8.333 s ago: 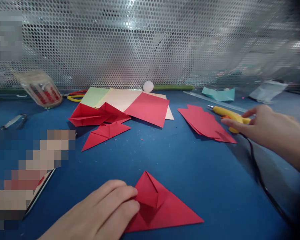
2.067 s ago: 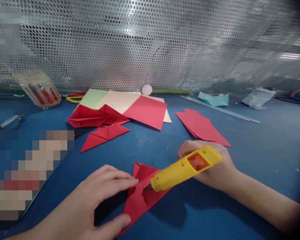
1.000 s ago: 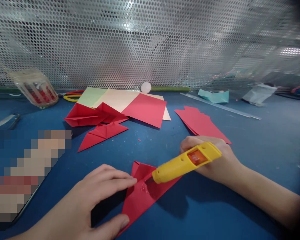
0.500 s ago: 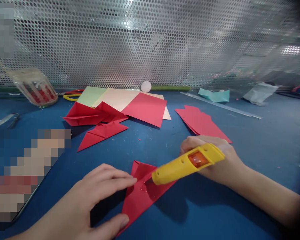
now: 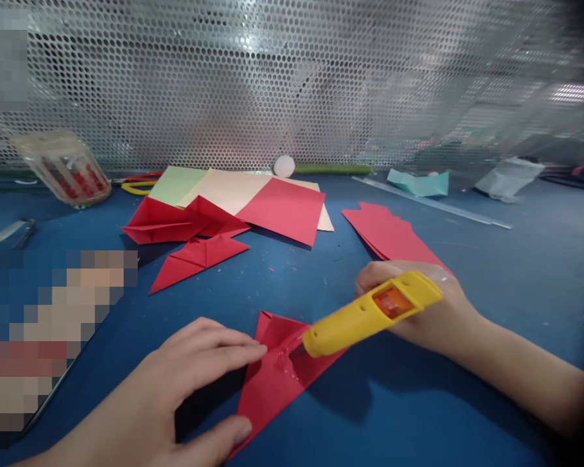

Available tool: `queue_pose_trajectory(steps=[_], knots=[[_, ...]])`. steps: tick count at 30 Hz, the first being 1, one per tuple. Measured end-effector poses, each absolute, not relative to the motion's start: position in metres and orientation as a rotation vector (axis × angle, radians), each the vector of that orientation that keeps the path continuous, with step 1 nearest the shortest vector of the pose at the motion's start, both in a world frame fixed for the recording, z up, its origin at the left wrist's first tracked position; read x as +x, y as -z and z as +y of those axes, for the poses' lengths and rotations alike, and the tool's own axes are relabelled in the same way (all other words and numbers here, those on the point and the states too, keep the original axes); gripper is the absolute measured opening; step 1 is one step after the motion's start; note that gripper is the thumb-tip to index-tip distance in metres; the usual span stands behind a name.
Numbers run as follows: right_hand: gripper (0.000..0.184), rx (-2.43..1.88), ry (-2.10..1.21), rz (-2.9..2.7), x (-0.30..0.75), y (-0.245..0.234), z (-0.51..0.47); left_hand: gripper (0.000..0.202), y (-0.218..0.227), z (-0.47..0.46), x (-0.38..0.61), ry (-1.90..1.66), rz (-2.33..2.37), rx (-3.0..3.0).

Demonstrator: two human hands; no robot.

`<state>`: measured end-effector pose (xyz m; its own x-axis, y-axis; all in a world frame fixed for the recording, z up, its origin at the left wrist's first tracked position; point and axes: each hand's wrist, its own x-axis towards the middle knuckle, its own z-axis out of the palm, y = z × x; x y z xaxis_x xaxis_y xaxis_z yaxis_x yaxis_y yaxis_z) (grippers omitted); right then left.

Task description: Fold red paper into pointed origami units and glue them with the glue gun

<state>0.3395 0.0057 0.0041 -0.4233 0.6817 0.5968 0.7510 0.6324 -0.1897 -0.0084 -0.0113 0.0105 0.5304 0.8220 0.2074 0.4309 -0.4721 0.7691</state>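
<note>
A folded red paper piece (image 5: 277, 383) lies on the blue table in front of me, with a shiny trail of clear glue on its face. My left hand (image 5: 189, 370) rests at its left side, fingers stretched out and thumb apart, the tips touching its edges. In my right hand (image 5: 428, 318) is a yellow hot glue gun (image 5: 360, 319) with an orange window in its body. Its metal nozzle points down-left at the glue trail. The gun's body hides most of the right fingers and part of the paper's right corner.
Folded red pieces (image 5: 189, 224) lie farther left, before coloured sheets (image 5: 287, 211). More red paper (image 5: 394, 230) sits beyond my right hand, near a clear ruler (image 5: 433, 203). A jar (image 5: 65, 172), scissors (image 5: 139, 187) and a white ball (image 5: 284, 167) stand along the perforated metal screen (image 5: 253, 84).
The glue gun and my right hand have shifted slightly right and up, and the glue trail on the paper shows longer. My left hand has stayed in place.
</note>
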Motion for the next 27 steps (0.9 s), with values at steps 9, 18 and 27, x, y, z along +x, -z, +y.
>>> queue_pose_trajectory(steps=[9, 18, 27], knots=[[0.031, -1.193, 0.095, -2.206, 0.3471, -0.0002, 0.0039, 0.049, -0.0111, -0.0136, -0.0086, -0.743, 1.052, 2.112], [0.038, -1.188, 0.022, -2.254, 0.3438, -0.0086, -0.0020, 0.054, -0.0110, -0.0129, -0.0081, -0.747, 1.051, 2.097], [0.043, -1.167, 0.071, -2.238, 0.3463, -0.0041, 0.0051, 0.050, -0.0120, -0.0135, -0.0090, -0.719, 1.080, 2.095]])
